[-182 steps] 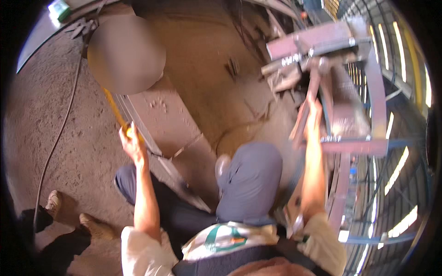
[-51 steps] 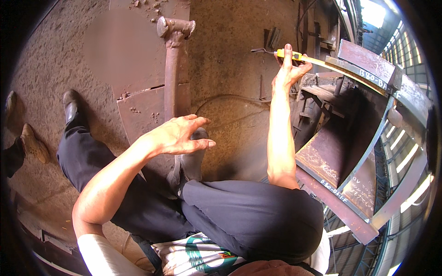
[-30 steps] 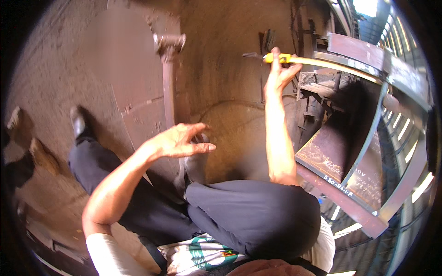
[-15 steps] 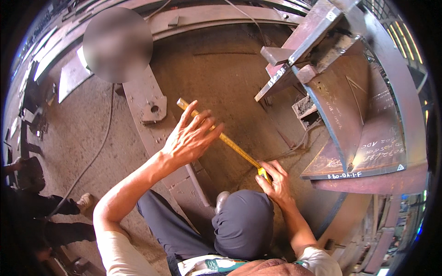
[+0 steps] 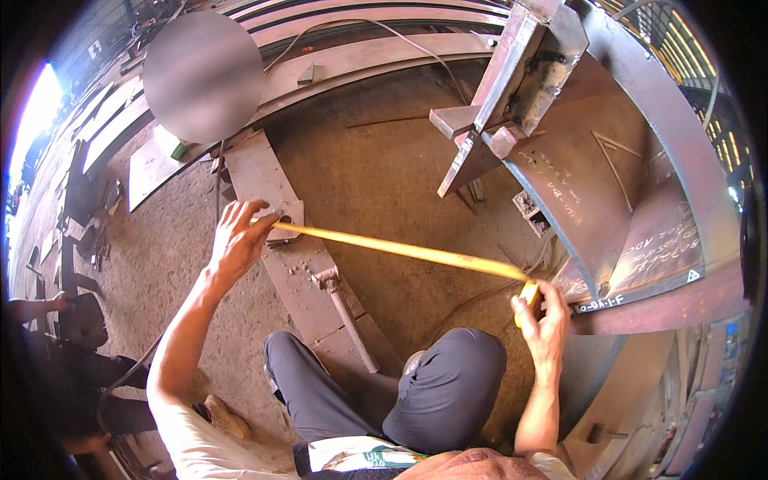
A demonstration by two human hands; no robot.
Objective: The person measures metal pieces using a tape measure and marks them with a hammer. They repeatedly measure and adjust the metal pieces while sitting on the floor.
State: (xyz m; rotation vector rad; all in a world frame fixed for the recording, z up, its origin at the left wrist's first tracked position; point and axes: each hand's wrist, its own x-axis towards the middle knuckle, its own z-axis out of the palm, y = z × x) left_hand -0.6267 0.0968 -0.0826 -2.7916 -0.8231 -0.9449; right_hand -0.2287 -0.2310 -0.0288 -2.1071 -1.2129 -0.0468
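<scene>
A yellow tape measure is pulled out between my hands, its blade (image 5: pixel 400 246) stretched slanting across in front of me. My left hand (image 5: pixel 238 240) is closed at the blade's free end, beside the small steel plate with a round hole (image 5: pixel 293 227). My right hand (image 5: pixel 547 324) grips the yellow tape case (image 5: pixel 526 302), close to the large welded steel piece (image 5: pixel 596 188). Below the blade, a hammer (image 5: pixel 348 320) lies on the long flat steel bar (image 5: pixel 260 172), its handle pointing toward my knees.
The welded piece has upright plates and a stub bracket (image 5: pixel 500 104) reaching over the floor. Long steel beams (image 5: pixel 376 68) run across the far side. A cable (image 5: pixel 218 188) trails down the left, where another person's dark-trousered leg (image 5: pixel 120 376) shows. A blurred disc covers the upper left.
My hands have moved apart, the left one outward to the holed plate and the right one to the right. More blade now shows, and the hammer has come into clear view.
</scene>
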